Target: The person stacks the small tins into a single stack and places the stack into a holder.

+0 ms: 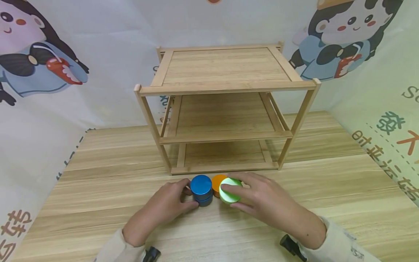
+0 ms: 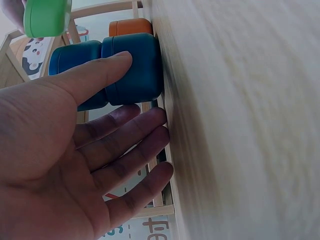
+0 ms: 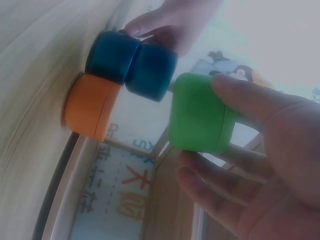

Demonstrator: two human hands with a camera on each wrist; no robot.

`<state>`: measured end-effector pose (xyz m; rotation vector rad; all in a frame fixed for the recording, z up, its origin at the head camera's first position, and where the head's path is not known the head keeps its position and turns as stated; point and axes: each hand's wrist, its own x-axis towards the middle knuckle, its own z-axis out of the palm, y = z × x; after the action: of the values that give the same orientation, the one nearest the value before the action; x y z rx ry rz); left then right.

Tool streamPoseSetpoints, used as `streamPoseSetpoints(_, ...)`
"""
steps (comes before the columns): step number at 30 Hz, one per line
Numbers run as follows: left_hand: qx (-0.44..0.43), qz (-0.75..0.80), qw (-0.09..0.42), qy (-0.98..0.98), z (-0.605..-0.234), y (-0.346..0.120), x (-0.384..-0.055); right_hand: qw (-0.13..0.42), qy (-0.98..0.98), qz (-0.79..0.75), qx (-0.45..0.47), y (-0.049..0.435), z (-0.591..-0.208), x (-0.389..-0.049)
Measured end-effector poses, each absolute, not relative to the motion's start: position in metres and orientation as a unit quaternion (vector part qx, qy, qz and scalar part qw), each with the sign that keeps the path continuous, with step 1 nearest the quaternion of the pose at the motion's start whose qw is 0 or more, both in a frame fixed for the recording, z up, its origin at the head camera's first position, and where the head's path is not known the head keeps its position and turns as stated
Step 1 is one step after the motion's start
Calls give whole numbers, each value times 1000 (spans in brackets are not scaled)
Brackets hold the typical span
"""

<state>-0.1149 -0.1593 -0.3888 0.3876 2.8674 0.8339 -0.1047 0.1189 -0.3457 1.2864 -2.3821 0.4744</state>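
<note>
Two small blue tins stand one on the other, the upper tin [image 1: 201, 185] over the lower tin [image 2: 142, 75]. At their left is my left hand [image 1: 167, 203], fingers extended and thumb against or just in front of the lower tin; contact is hard to judge. Right beside the stack, an orange tin [image 3: 90, 107] stands on the tabletop. My right hand [image 1: 265, 194] pinches a green tin [image 3: 200, 115] between thumb and fingers. The right wrist view shows this green tin raised off the table, level with the upper blue tin and slightly apart from it.
A three-tier wooden shelf rack [image 1: 229, 87] stands just behind the tins, its lowest front rail [image 1: 226, 168] close to them. Beneath everything is a wood-grain table [image 1: 114, 163]. Printed sheets with cartoon figures [image 1: 343, 40] line the back and sides.
</note>
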Motion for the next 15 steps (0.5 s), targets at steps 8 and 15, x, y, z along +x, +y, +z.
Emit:
streamPoseSetpoints(8, 125, 274, 67, 951, -389, -159, -115, 236, -829, 180, 474, 116, -348, -105)
streamPoseSetpoints(15, 127, 277, 66, 950, -389, -159, -115, 258, -818, 178, 482, 113, -350, -103)
